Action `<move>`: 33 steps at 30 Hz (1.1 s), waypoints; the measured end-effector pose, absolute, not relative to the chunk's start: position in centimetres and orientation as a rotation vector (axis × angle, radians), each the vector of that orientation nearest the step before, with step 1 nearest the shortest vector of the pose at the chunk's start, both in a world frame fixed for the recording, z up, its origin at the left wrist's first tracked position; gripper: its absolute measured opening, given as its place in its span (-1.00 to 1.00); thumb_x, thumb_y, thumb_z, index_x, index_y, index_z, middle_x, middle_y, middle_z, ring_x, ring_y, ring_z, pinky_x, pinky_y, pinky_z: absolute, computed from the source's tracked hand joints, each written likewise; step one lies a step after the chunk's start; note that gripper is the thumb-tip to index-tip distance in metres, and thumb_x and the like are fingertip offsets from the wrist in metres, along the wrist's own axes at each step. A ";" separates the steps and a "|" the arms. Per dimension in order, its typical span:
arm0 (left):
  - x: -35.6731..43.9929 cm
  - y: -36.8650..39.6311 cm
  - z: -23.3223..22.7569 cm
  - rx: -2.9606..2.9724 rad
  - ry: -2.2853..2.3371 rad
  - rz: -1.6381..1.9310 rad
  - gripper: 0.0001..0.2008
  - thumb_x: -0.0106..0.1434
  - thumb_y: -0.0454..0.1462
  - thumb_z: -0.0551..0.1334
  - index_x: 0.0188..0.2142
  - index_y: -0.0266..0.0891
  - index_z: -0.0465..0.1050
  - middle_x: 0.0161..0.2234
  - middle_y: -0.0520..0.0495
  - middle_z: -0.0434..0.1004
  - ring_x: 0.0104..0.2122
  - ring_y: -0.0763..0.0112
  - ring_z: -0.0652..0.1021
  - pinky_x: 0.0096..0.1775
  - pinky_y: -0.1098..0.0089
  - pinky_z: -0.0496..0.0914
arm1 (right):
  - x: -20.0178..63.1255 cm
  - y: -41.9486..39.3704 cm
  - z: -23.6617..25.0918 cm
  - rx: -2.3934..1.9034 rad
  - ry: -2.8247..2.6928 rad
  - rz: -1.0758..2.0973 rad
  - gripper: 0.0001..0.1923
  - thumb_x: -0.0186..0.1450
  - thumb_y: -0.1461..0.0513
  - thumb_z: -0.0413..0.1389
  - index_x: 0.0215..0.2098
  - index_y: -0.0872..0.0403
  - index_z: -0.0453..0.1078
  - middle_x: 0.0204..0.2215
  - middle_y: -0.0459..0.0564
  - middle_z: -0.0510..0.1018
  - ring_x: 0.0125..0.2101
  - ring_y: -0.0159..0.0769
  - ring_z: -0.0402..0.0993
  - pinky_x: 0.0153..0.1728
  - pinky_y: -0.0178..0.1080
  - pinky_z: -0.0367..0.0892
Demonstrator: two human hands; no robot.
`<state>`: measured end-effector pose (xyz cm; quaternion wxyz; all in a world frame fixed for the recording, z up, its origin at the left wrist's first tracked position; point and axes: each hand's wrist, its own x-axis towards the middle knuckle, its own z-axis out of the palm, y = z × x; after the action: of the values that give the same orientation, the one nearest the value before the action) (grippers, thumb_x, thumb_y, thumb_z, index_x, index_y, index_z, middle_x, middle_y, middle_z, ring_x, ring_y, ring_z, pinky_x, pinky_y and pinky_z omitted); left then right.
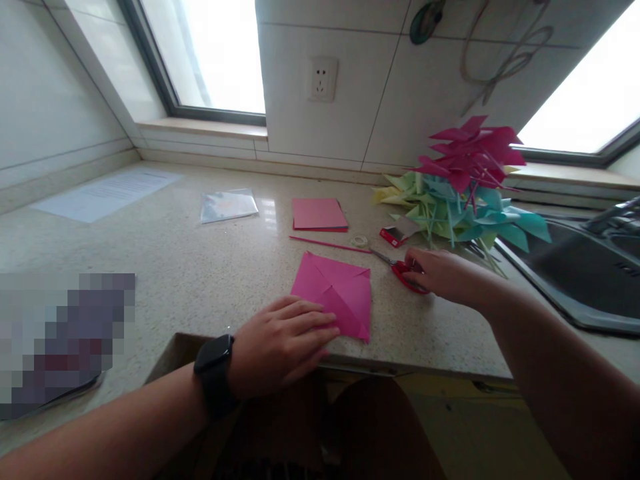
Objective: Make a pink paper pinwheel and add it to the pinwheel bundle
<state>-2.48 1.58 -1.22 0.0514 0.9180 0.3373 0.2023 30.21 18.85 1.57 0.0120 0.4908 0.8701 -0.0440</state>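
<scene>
A bright pink paper square (345, 293) with creases or cuts running in from its corners lies near the counter's front edge. My left hand (287, 337) rests flat over its lower left corner, fingers stretched out; a black watch is on that wrist. To the right of the paper, my right hand (431, 272) is closed around the red handles of a pair of scissors (407, 277). The blades point up and left towards the tip of a thin pink stick (330, 244). Beside the stick lies a small pale ring (359, 241).
Behind are a stack of pink paper (320, 215), a small red box (393, 236) and a clear packet (229, 205). Paper pinwheels (465, 187) are piled at the right by the sink (590, 267). A printed sheet (107, 193) lies far left; a blurred-out item (65, 347) is nearer.
</scene>
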 end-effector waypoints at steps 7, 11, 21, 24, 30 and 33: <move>-2.4 1.8 -1.0 2.753 1.074 0.519 -0.66 0.44 -0.22 0.09 0.16 -0.17 0.36 0.10 -0.09 0.51 0.05 0.17 0.49 0.08 0.10 0.35 | 29.2 19.9 5.9 1.615 2.768 -0.026 -0.76 0.32 0.06 0.10 -0.34 0.03 0.49 -0.54 -0.03 0.54 -0.57 -0.32 0.32 -0.47 -0.21 0.08; -2.4 1.9 -1.1 2.725 1.101 0.523 -0.67 0.44 -0.21 0.11 0.15 -0.15 0.37 0.09 -0.08 0.51 0.04 0.18 0.48 0.07 0.11 0.35 | 28.3 22.4 7.7 1.952 3.002 0.137 -0.79 0.28 0.13 0.14 -0.26 0.09 0.51 -0.40 0.07 0.61 -0.46 -0.28 0.42 -0.39 -0.21 0.18; -2.0 1.9 -1.1 2.709 1.136 0.548 -0.70 0.41 -0.24 0.16 0.11 -0.14 0.41 0.06 -0.07 0.53 0.02 0.20 0.49 0.05 0.12 0.36 | 28.5 26.2 1.9 2.075 2.897 0.070 -0.83 0.25 0.20 0.14 -0.29 0.06 0.57 -0.39 0.05 0.64 -0.40 -0.20 0.50 -0.38 -0.22 0.24; -1.9 1.9 -1.2 2.718 1.135 0.576 -0.71 0.40 -0.26 0.17 0.09 -0.13 0.42 0.04 -0.05 0.55 -0.01 0.21 0.50 0.02 0.12 0.37 | 28.9 26.3 1.3 2.031 2.877 0.017 -0.86 0.21 0.22 0.17 -0.35 0.06 0.58 -0.48 0.01 0.62 -0.47 -0.24 0.47 -0.45 -0.25 0.20; -1.9 1.8 -1.2 2.728 1.142 0.571 -0.71 0.39 -0.27 0.18 0.09 -0.13 0.41 0.05 -0.02 0.54 0.00 0.22 0.50 0.03 0.12 0.37 | 29.0 26.1 1.1 1.986 2.986 0.001 -0.88 0.20 0.24 0.17 -0.39 0.07 0.56 -0.52 -0.02 0.60 -0.50 -0.27 0.47 -0.45 -0.26 0.23; -1.9 1.7 -1.2 2.730 1.155 0.561 -0.69 0.39 -0.27 0.18 0.11 -0.12 0.40 0.06 -0.02 0.54 0.01 0.23 0.50 0.03 0.12 0.37 | 29.2 25.8 1.2 1.912 3.105 0.053 -0.89 0.21 0.25 0.16 -0.33 0.07 0.54 -0.46 -0.01 0.61 -0.45 -0.25 0.50 -0.38 -0.25 0.28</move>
<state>-1.95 1.68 -1.22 0.0622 0.9032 0.3822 0.1855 29.18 25.80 1.21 -0.2499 0.5076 0.8245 0.0141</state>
